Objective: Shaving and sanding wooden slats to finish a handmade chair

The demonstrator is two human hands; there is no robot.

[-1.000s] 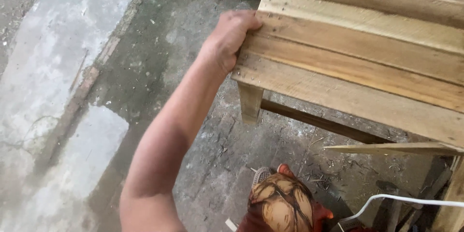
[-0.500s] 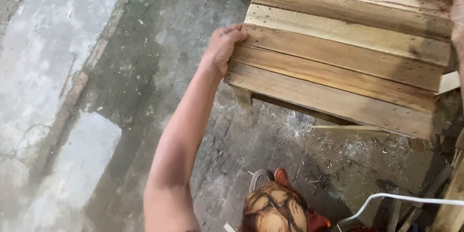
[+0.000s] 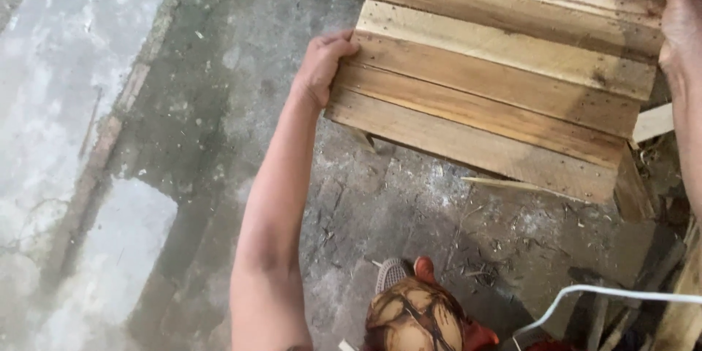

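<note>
A: What is held at this moment?

B: A slatted wooden panel (image 3: 504,80), built of rough planks laid side by side, is gripped at both of its short ends. It is seen from above, lifted over the concrete floor (image 3: 219,102), with its top boards turned to the camera.

A: How is the left hand placed?

B: The left hand (image 3: 320,66) is closed on the panel's left edge. The fingers are curled over the top of the planks and pressed against the wood; the thumb side is hidden beneath the edge.

A: And the right hand?

B: The right hand (image 3: 680,25) is laid against the panel's right end at the edge of the view. Contact with the wood is shown, but whether the fingers are wrapped round the edge cannot be told, since most of the hand is cut off.

A: What is seen underneath?

B: A short wooden leg (image 3: 635,194) is fixed under the near right corner, and a thin wood sliver (image 3: 512,184) is seen jutting out just below the front plank. Wood chips are scattered on the floor below. A white cable (image 3: 607,294) is run across the lower right, and a patterned knee (image 3: 413,318) is visible at the bottom.
</note>
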